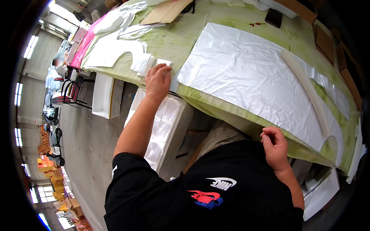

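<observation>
My left hand (158, 81) reaches over the table's near edge, its fingers bent down onto small white slips (164, 62). Beside them, a stack of similar white slips (143, 64) lies fanned out. My right hand (276, 148) is held by the front edge of the table with thumb and fingers curled together; whatever is between them, if anything, does not show. In front of me is a broad pile of shiny white plastic sheets (235, 61), wrinkled on top. A long off-white bar (308, 94) lies across the right part of this pile.
A green patterned cloth (177, 34) covers the table. Farther back are brown cardboard (166, 11), white sheets (111, 50) and a black phone (273, 17). Cardboard boxes (324, 44) line the right side. Below my left arm stands a plastic-covered white box (163, 115); chairs are beyond.
</observation>
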`<action>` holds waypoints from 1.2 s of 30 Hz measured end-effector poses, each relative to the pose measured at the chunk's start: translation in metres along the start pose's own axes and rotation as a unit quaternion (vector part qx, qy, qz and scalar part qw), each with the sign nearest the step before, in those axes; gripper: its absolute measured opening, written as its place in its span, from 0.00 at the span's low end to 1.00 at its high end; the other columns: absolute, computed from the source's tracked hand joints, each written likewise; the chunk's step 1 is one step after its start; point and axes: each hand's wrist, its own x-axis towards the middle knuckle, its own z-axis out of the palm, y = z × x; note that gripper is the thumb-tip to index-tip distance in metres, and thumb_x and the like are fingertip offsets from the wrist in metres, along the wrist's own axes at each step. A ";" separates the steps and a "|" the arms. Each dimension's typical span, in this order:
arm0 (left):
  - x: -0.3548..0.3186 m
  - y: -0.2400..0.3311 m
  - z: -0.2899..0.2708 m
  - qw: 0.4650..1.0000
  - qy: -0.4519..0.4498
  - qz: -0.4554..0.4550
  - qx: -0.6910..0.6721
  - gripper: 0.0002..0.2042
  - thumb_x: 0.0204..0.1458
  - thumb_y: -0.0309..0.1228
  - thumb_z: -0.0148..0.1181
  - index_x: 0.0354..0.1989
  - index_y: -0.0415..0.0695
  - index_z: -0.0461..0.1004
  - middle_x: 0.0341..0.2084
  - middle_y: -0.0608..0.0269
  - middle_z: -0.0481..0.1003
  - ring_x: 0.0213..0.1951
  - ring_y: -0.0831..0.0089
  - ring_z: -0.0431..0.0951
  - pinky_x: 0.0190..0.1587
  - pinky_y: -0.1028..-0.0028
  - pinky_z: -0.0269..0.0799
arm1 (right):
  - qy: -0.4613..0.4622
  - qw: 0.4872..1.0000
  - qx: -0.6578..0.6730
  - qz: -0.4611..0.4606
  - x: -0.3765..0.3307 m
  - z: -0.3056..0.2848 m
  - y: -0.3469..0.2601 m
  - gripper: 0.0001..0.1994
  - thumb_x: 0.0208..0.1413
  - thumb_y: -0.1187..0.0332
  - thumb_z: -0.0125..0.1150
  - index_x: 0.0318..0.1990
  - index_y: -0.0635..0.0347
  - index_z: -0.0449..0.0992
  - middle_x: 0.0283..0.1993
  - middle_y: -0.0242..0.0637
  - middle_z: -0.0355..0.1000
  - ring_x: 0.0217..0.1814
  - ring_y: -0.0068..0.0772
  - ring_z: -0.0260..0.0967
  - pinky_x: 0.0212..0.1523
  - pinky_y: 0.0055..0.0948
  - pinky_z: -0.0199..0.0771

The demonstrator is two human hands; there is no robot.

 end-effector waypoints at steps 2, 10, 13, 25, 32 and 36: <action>0.007 -0.007 0.005 1.000 0.010 0.018 -0.014 0.08 0.56 0.29 0.62 0.43 0.53 0.82 0.48 0.64 0.79 0.55 0.57 0.75 0.59 0.60 0.68 | 0.017 1.000 -0.009 -0.012 -0.001 -0.001 -0.003 0.08 0.62 0.80 0.60 0.48 0.63 0.76 0.41 0.33 0.75 0.42 0.21 0.72 0.47 0.23 0.74; 0.017 -0.050 0.018 0.999 0.011 -0.032 -0.004 0.07 0.55 0.30 0.64 0.42 0.49 0.83 0.46 0.57 0.80 0.52 0.54 0.77 0.57 0.59 0.72 | 0.194 0.869 -0.357 -0.281 0.018 -0.070 -0.042 0.12 0.52 0.82 0.63 0.45 0.62 0.77 0.43 0.43 0.74 0.46 0.46 0.71 0.50 0.38 0.73; 0.026 0.000 0.004 0.999 0.031 0.018 0.011 0.10 0.55 0.31 0.65 0.45 0.48 0.81 0.53 0.57 0.77 0.57 0.54 0.74 0.62 0.57 0.66 | 0.277 0.734 -0.577 -0.228 0.021 -0.137 -0.042 0.19 0.49 0.77 0.65 0.52 0.58 0.78 0.49 0.45 0.73 0.54 0.52 0.69 0.57 0.44 0.70; 0.009 0.268 0.023 0.863 -0.204 0.185 -0.424 0.13 0.51 0.18 0.66 0.45 0.42 0.79 0.51 0.53 0.76 0.57 0.58 0.75 0.62 0.65 0.68 | 0.133 0.942 -0.299 0.070 -0.039 -0.109 -0.049 0.36 0.54 0.62 0.70 0.69 0.59 0.62 0.54 0.56 0.69 0.52 0.51 0.74 0.56 0.41 0.76; 0.021 0.400 0.032 0.783 -0.236 0.371 -0.440 0.13 0.53 0.27 0.67 0.47 0.45 0.80 0.51 0.55 0.78 0.56 0.55 0.75 0.60 0.61 0.70 | 0.231 0.955 -0.170 0.070 -0.067 -0.087 -0.032 0.31 0.58 0.61 0.70 0.67 0.59 0.67 0.53 0.49 0.69 0.34 0.31 0.71 0.40 0.32 0.76; 0.025 0.484 0.049 0.763 -0.470 0.316 -0.311 0.19 0.53 0.41 0.70 0.50 0.45 0.80 0.50 0.54 0.79 0.49 0.55 0.79 0.55 0.62 0.75 | 0.281 0.955 -0.099 0.011 -0.084 -0.096 -0.001 0.19 0.61 0.66 0.66 0.58 0.60 0.75 0.50 0.45 0.69 0.40 0.31 0.72 0.43 0.29 0.76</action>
